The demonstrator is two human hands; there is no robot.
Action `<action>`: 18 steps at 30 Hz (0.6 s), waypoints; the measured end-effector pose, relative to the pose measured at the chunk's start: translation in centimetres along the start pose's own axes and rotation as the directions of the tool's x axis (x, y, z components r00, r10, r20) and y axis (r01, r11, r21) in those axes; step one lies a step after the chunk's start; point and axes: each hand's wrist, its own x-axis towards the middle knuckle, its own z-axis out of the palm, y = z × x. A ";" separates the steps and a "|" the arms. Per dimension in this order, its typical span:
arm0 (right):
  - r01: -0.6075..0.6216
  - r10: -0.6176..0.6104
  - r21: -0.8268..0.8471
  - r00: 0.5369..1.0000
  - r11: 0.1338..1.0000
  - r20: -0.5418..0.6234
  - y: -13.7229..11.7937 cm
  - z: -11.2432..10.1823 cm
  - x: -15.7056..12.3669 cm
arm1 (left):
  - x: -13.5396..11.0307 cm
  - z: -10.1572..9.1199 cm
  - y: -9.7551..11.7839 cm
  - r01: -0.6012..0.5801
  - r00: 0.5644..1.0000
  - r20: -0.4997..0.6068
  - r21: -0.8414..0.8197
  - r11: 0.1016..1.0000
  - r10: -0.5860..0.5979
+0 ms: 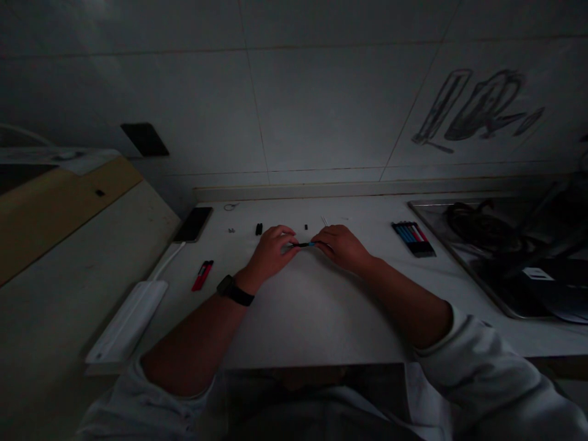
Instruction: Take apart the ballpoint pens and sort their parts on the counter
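Between my two hands, a thin black and blue pen is held level just over the white worktop. The fingertips of my left hand pinch its black end. My right hand is closed on the blue end, which its fingers partly cover. Close beyond the hands lie a small black piece and some thin light rods. Two short black pieces rest left of my left hand, with tiny bits farther left.
Red and black pen-like pieces lie at left, near a phone and a white power strip. At right, a pack of blue, red and black pens sits beside a metal-rimmed sink or tray holding dark items. A wall closes the back.
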 end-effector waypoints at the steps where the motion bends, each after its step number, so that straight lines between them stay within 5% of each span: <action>1: 0.010 -0.009 0.001 1.000 1.000 -0.016 0.0 0.1 0.0 | 0.0 0.0 0.0 -0.004 1.000 0.001 0.003 1.000 0.004; 18: 0.088 -0.094 -0.046 0.983 0.995 -0.156 -0.1 0.5 -0.2 | 0.0 0.2 -0.1 -0.004 0.997 0.074 -0.007 1.000 0.004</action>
